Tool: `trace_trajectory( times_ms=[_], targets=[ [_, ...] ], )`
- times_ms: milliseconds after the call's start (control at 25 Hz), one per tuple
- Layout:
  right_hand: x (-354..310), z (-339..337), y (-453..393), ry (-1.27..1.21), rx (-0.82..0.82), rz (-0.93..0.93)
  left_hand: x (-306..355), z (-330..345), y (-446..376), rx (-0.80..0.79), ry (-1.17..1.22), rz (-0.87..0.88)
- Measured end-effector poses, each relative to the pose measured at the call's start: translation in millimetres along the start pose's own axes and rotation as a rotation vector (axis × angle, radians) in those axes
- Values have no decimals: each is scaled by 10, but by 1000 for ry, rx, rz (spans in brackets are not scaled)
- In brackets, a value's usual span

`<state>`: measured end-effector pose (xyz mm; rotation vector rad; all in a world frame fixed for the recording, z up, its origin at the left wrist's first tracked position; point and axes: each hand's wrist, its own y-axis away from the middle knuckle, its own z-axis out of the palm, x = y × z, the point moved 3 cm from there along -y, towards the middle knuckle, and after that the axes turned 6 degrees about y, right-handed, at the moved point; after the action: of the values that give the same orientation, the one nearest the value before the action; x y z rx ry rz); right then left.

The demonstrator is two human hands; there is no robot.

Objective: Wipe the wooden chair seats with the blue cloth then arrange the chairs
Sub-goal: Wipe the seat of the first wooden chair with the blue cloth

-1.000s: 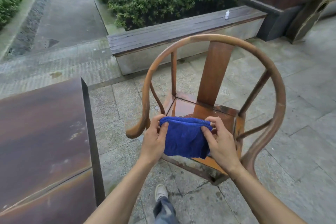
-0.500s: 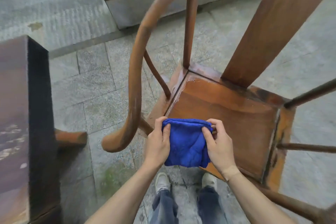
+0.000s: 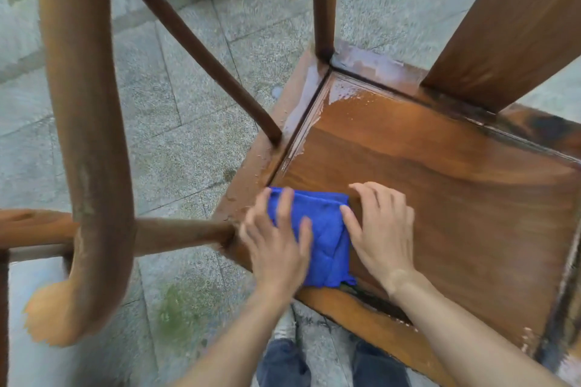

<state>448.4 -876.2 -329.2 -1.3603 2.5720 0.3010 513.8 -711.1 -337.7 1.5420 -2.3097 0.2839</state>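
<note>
Blue cloth (image 3: pixel 320 239), previously held aloft, was now laid on the wet chair seat (image 3: pixel 440 192); left hand (image 3: pixel 276 248) pressed it flat-fingered, right hand (image 3: pixel 380 229) rested relaxed alongside. Wiping was judged begun.

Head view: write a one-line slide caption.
Both hands, left hand and right hand, press a folded blue cloth onto the wet wooden chair seat.

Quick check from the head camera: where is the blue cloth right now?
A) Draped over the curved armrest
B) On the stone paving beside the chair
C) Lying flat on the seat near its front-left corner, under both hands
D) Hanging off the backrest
C: the blue cloth lies flat on the seat, with the left hand and right hand pressing on it.
</note>
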Motion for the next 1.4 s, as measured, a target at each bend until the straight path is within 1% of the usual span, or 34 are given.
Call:
trace_trajectory(
  times_ms=[80, 120, 240, 320, 400, 520, 640, 720, 760, 840, 920, 1000, 1080, 1120, 1160, 1240, 1280, 1320, 1400],
  targets=[
    [258, -9, -78, 118, -4, 24, 91, 199, 242, -186, -172, 200],
    [407, -8, -118, 174, -29, 34, 69, 271, 272, -242, -233, 258],
    [821, -50, -227, 272, -126, 70, 19, 333, 76, -271, -264, 308],
    [917, -52, -276, 278, -144, 72, 134, 328, -191, -275, -278, 349],
    [898, -27, -281, 278, -125, 63, 321, 369, -589, -260, -272, 362],
    [912, 3, -305, 258, -92, 56, 740, 565, -1487, -236, -233, 290],
    [938, 15, -302, 253, -70, 50, 1208, 773, -2236, -278, -214, 263],
    [951, 35, -322, 258, -67, 38, 1414, 856, -2531, -306, -169, 258],
    [965, 47, -328, 258, -63, 36, 1467, 893, -2564, -318, -172, 287],
    [1003, 67, -330, 263, -66, 39, 1478, 899, -2350, -344, -202, 461],
    [994, 61, -322, 257, -85, 46, 1330, 800, -1835, -365, -199, 651],
    [987, 24, -319, 230, -120, 58, 964, 643, -1210, -371, -217, 695],
    [977, -71, -321, 179, -156, 44, 430, 444, -588, -339, -302, 652],
    [993, -138, -328, 147, -152, 46, 165, 348, -311, -318, -329, 567],
    [1033, -216, -339, 112, -122, 68, -53, 272, -88, -299, -341, 426],
    [1227, -380, -355, 74, 13, 195, -220, 210, 210, -296, -320, 113],
    [1388, -450, -351, 74, 74, 277, -145, 226, 316, -319, -297, 38],
    [1573, -507, -328, 73, 102, 354, -11, 269, 424, -351, -291, 53],
    [1912, -569, -268, 81, 92, 455, 280, 368, 609, -425, -297, 232]
  ],
)
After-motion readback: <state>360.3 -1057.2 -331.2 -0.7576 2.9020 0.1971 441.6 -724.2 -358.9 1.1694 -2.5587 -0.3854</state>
